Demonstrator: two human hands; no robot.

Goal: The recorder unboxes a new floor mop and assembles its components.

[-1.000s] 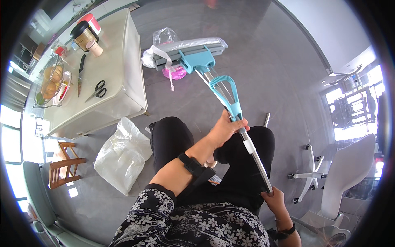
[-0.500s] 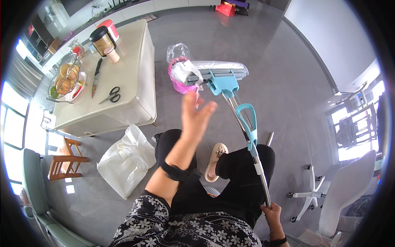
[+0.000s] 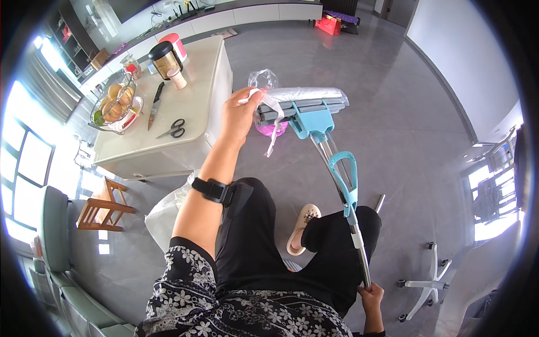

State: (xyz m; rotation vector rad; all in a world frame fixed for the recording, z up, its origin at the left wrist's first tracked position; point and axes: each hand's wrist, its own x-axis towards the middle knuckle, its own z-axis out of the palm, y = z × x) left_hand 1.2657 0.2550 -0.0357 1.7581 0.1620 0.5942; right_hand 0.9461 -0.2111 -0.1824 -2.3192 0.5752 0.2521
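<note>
A flat mop with a grey sponge head, teal bracket and metal pole stretches from the floor up across my lap. My left hand is raised at the head's left end, pinching clear plastic wrapping that covers the head; a strip of it dangles below my fingers. My right hand grips the pole's lower end near the bottom edge. A teal squeeze handle sits on the pole. A pink container with a clear top stands behind the mop head.
A beige counter at upper left bears a fruit basket, knife, scissors and jars. A white plastic bag lies beside my left leg. A wooden stool stands left, an office chair base right.
My left hand left the teal squeeze handle, rose, and reached forward to the mop head, where it now pinches the plastic wrapping. My right hand kept its grip on the pole.
</note>
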